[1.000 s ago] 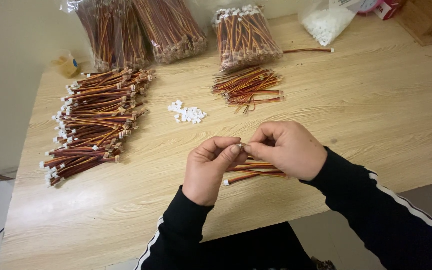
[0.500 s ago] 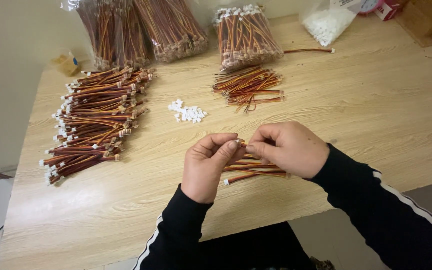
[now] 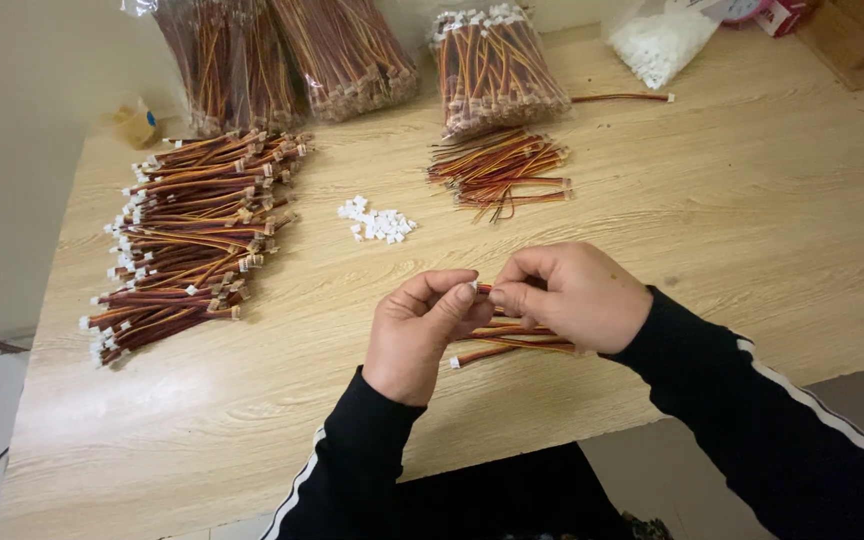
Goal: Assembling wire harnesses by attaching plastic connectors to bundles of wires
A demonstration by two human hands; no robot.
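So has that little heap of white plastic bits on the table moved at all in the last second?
No. The heap of white connectors lies in the same spot, between the big pile of finished wires and the loose wire bunch, as before.

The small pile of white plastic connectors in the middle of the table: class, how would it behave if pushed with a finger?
The white connectors lie loose and tiny, so they would probably scatter, and look light. Blocky shapes suggest sliding, not rolling.

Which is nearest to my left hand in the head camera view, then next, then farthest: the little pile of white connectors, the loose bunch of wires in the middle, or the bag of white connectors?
From the left hand:
1. Pile of white connectors, just ahead.
2. Loose bunch of wires, farther ahead, slightly right.
3. Bag of white connectors, far right corner.
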